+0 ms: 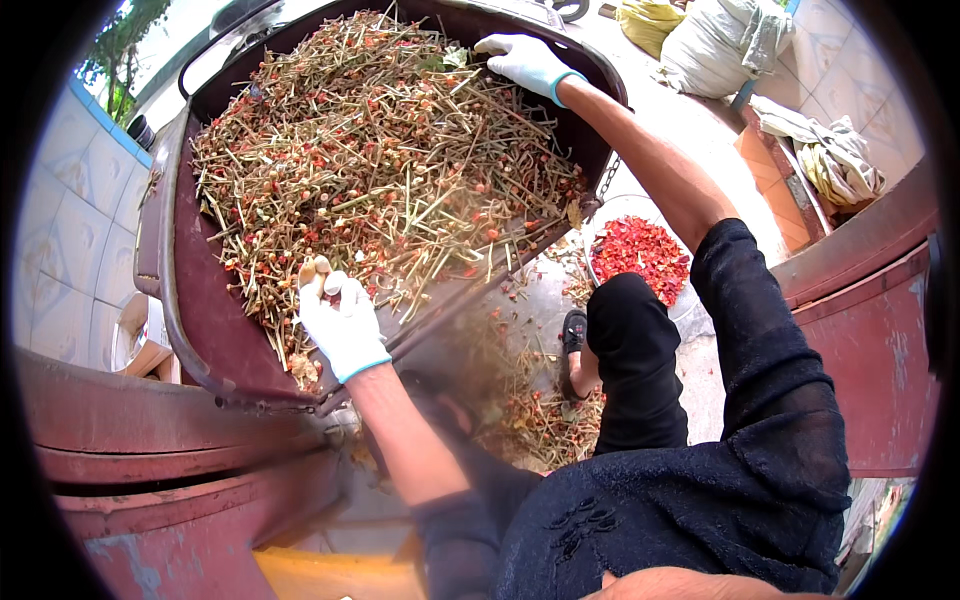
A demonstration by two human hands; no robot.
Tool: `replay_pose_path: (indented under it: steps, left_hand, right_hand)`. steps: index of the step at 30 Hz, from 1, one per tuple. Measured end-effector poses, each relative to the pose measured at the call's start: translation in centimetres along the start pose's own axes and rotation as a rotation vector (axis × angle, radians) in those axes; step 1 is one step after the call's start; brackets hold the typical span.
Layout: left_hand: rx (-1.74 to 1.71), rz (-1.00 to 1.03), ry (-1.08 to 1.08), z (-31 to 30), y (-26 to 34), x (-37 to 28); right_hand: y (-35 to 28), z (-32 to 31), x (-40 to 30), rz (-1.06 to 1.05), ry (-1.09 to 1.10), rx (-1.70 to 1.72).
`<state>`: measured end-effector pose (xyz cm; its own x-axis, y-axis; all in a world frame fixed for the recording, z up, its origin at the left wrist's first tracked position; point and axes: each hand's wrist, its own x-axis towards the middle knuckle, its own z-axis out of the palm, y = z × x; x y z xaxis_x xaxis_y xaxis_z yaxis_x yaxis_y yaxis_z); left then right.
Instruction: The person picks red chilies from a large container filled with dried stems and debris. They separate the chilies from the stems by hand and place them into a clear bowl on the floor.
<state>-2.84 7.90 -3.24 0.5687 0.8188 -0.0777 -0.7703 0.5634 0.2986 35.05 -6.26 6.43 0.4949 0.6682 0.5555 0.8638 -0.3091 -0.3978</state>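
A heap of dried plant stems (375, 157) mixed with red bits fills a dark red metal cart bed (196, 285). At the near left edge of the heap is my left hand (341, 319), in a white glove with a blue cuff; its fingers are bent, and whether they hold anything is unclear. My right hand (529, 64), gloved alike, reaches over the heap's far right side near the bed's wall, fingers partly bent, nothing plainly in them. Red dried pieces, perhaps chilli peppers (637, 251), lie in a round container by my knee, right of the bed.
Stems and red bits (559, 427) are scattered on the floor around my foot. A chain (609, 176) hangs at the bed's right corner. Stuffed white sacks (712, 49) stand at the upper right. Red metal doors (862, 337) flank me, and a cardboard box (142, 337) sits left of the bed.
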Motion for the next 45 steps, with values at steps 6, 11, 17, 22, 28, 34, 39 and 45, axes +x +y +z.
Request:
replay_pose_path:
  steps: [6, 11, 17, 22, 28, 34, 39, 45]
  left_hand:
    - [-0.02, 0.032, 0.027, 0.8, -0.5, -0.4]
    - [-0.043, 0.031, 0.024, 1.5, -0.4, -0.5]
    - [-0.076, 0.025, 0.039, 0.8, -0.2, -0.6]
    - [-0.005, 0.094, 0.059, 0.7, -0.9, -0.8]
    - [0.021, 0.057, 0.08, 0.9, -0.6, -0.6]
    - [0.01, 0.004, 0.097, 0.6, -0.8, -0.6]
    - [-0.037, -0.041, 0.077, 0.6, -1.1, -0.3]
    - [-0.008, -0.038, 0.094, 0.6, -1.4, -0.2]
  right_hand:
    - [-4.1, 0.2, -1.6, -0.226, 0.177, -0.055]
    - [-11.1, 4.5, -3.0, -0.434, -0.025, -0.113]
    - [-17.7, 11.4, -0.6, -0.468, -0.318, -0.313]
    - [-18.7, 15.7, 2.6, -0.302, -0.36, -0.386]
    - [-17.0, 15.9, 5.4, -0.328, -0.417, -0.264]
    - [-13.5, 10.3, 5.4, -0.216, -0.342, 0.022]
    - [-9.0, 6.5, 5.9, -0.142, -0.231, 0.089]
    - [-5.1, 3.2, 3.8, 0.038, -0.139, 0.301]
